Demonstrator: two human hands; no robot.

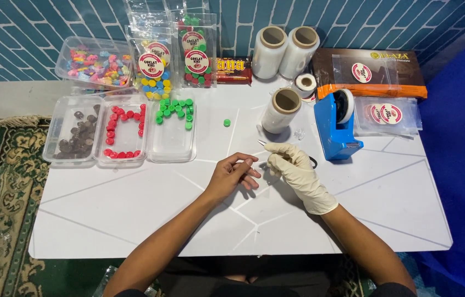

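Clear pouches (173, 49) with round red-white labels stand at back of table (133, 209), sweets inside. Brown box (403, 69) back right, orange edge. Trays: brown sweets (75, 135), red sweets (124, 132), green sweets (174, 110). Bare left hand (232, 176) pinches small clear bit, hard to tell; gloved right hand (298, 168) pinches scissors (268, 146), table centre.

White table (133, 214): candy trays (119, 132), wrap rolls (284, 49), tape dispenser (336, 129).

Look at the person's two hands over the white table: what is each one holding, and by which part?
The gloved right hand grips a thin metal tool, likely tweezers, by its rear end. The bare left hand pinches its fingertips together; what they hold is too small to tell.
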